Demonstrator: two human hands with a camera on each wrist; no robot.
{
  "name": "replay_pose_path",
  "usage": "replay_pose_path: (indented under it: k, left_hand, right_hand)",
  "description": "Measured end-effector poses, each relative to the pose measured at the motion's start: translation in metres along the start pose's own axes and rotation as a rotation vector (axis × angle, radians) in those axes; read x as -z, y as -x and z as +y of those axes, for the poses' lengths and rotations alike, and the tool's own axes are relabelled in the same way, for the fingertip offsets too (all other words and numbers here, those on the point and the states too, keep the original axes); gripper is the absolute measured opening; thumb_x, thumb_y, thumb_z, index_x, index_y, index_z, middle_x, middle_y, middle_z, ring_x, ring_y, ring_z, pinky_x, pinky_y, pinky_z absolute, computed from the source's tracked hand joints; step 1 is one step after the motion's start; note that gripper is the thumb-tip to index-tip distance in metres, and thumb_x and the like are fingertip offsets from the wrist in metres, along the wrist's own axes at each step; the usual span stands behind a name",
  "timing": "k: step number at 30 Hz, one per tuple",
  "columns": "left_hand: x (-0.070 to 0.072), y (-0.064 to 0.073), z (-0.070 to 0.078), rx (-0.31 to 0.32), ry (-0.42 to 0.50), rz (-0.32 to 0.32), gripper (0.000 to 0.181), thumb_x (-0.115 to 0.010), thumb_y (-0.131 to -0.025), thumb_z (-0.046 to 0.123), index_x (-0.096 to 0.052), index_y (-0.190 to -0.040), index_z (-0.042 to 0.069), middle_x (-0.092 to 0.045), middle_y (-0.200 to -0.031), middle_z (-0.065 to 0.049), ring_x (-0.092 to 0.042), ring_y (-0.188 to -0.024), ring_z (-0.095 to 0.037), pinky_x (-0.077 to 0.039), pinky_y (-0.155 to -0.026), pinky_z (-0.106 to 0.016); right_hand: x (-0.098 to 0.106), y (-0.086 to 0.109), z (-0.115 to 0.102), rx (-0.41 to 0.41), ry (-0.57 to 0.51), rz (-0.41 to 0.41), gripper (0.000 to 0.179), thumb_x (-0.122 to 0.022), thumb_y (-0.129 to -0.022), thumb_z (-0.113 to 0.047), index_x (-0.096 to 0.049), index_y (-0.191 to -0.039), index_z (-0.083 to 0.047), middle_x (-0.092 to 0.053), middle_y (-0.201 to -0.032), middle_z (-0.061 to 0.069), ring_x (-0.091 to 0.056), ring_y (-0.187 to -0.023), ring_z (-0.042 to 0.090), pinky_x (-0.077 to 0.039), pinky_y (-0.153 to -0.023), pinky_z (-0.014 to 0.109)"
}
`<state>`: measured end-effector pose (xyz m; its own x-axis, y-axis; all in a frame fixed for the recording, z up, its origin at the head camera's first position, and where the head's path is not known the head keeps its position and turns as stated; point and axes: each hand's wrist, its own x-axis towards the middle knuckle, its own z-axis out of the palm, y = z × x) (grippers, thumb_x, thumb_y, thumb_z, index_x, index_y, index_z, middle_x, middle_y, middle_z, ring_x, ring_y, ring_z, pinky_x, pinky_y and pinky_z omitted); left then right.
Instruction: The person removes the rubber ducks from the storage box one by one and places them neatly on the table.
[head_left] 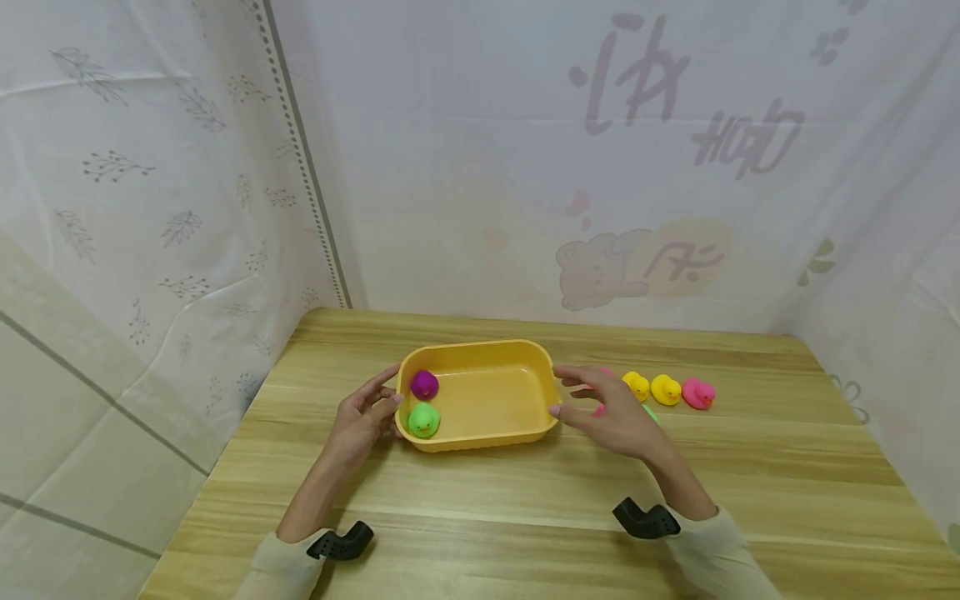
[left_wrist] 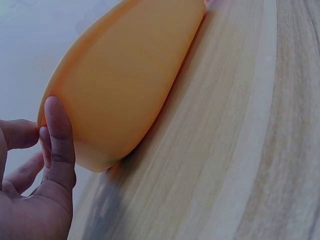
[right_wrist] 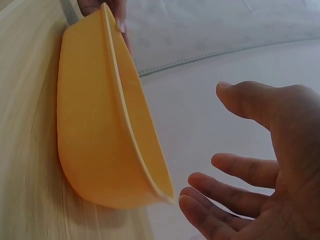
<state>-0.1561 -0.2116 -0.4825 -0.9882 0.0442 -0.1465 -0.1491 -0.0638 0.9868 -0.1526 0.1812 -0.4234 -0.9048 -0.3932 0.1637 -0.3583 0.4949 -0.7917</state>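
Note:
A yellow plastic basin (head_left: 480, 437) stands on the table in the head view, with a purple rubber duck (head_left: 424, 385) and a green rubber duck (head_left: 423, 421) at its left end. My left hand (head_left: 363, 423) holds that end by the rim; the left wrist view shows the thumb (left_wrist: 59, 120) against the basin's outer wall. Beside the opposite end, my right hand (head_left: 611, 412) has its fingers spread and relaxed. In the right wrist view a gap shows between its fingertips (right_wrist: 187, 200) and the basin's corner.
To the right, two yellow ducks (head_left: 665, 390) and a pink duck (head_left: 698, 393) form a row on the wooden table (head_left: 480, 533). More pink and green pieces are partly hidden behind my right hand. A printed curtain (head_left: 465, 167) hangs along the back and sides.

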Motion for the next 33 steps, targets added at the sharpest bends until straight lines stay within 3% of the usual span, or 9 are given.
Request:
replay_pose_path:
  k: [14, 33]
  left_hand:
    - [-0.002, 0.002, 0.002, 0.003, -0.002, 0.013, 0.055, -0.064, -0.102, 0.011, -0.047, -0.154, 0.015, -0.052, -0.106, -0.003, -0.06, -0.069, -0.01, -0.059, -0.063, -0.023]
    - [-0.001, 0.001, 0.002, 0.005, -0.006, -0.003, 0.055, -0.063, -0.103, 0.013, -0.046, -0.155, 0.017, -0.052, -0.107, -0.004, -0.061, -0.069, -0.01, -0.059, -0.064, -0.023]
  right_hand:
    - [-0.028, -0.024, -0.021, -0.004, -0.05, -0.126, 0.062, -0.077, -0.092, -0.04, -0.056, -0.145, -0.017, -0.059, -0.147, 0.002, -0.062, -0.127, 0.034, -0.052, -0.109, 0.048]
    - [-0.065, -0.058, -0.032, -0.013, -0.124, -0.271, 0.061, -0.074, -0.094, -0.039, -0.055, -0.147, -0.013, -0.06, -0.144, 0.013, -0.059, -0.128, 0.031, -0.051, -0.111, 0.044]
